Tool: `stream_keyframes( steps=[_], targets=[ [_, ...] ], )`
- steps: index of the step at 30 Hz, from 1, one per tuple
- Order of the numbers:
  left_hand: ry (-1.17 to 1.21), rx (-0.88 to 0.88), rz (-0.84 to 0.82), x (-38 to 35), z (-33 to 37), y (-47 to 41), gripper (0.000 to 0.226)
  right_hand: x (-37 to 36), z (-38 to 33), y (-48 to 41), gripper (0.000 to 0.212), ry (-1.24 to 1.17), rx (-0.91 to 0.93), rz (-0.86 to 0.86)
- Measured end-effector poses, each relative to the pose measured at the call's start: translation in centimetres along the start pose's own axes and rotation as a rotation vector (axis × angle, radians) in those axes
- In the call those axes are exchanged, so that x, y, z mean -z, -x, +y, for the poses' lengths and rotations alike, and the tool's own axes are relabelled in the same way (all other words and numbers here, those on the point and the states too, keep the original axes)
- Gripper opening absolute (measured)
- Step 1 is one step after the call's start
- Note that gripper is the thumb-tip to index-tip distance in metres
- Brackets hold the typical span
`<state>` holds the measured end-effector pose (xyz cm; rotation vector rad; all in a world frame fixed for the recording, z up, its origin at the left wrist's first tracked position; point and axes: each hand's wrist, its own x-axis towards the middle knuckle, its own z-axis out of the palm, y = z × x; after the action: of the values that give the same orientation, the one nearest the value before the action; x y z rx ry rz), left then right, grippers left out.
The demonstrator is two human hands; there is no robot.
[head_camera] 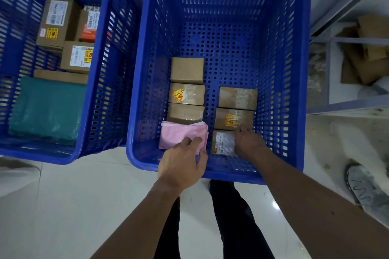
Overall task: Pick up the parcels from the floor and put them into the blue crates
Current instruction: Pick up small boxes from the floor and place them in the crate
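Two blue crates stand on the pale floor. Inside the nearer right crate (210,172) lie two columns of small brown parcels (187,70), some with yellow stickers. At the near end of the left column lies a pink mailer (179,134). My left hand (183,162) pinches its near right corner, fingers on top and thumb at the edge. My right hand (248,143) curls round the right side of a white-labelled box (223,143) at the near end of the right column. The left crate (52,157) holds labelled cardboard boxes (56,21) and a teal mailer (46,107).
A grey metal shelf (347,107) stands right of the crate, with flattened cardboard (370,52) on it. Another person's grey shoe (364,185) is on the floor at the right. My dark-trousered legs (231,216) stand just before the right crate.
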<state>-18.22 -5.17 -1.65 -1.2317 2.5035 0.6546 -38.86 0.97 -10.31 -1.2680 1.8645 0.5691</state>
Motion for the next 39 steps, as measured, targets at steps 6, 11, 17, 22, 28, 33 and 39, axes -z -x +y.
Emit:
stream_keyframes(
  steps=[6,11,17,22,28,33,39],
  targets=[
    [0.011,-0.049,0.034,-0.3,-0.3,0.1,0.044,0.5,-1.3,1.8,0.055,0.063,-0.015,0.021],
    [0.063,-0.064,0.044,0.1,-0.2,0.2,0.042,1.0,-3.9,4.8,0.053,-0.147,-0.055,0.002],
    [0.203,-0.118,-0.011,1.1,-0.7,0.9,0.035,2.1,-6.2,9.1,0.041,-0.304,-0.179,0.186],
    [0.221,-0.240,-0.097,2.9,-2.2,3.9,0.042,-1.2,-10.0,14.0,0.044,-0.338,-0.310,0.653],
    [0.231,-0.450,0.092,4.5,-4.0,9.1,0.033,-5.3,-14.0,19.6,0.058,-0.334,-0.237,0.812],
    [0.257,-0.403,0.134,2.8,-5.0,11.9,0.034,-7.9,-14.2,20.9,0.045,-0.205,-0.153,0.755],
    [0.232,-0.182,0.010,-3.6,-7.9,14.2,0.027,-13.8,-12.1,17.7,0.035,-0.080,-0.035,0.597]
  ],
)
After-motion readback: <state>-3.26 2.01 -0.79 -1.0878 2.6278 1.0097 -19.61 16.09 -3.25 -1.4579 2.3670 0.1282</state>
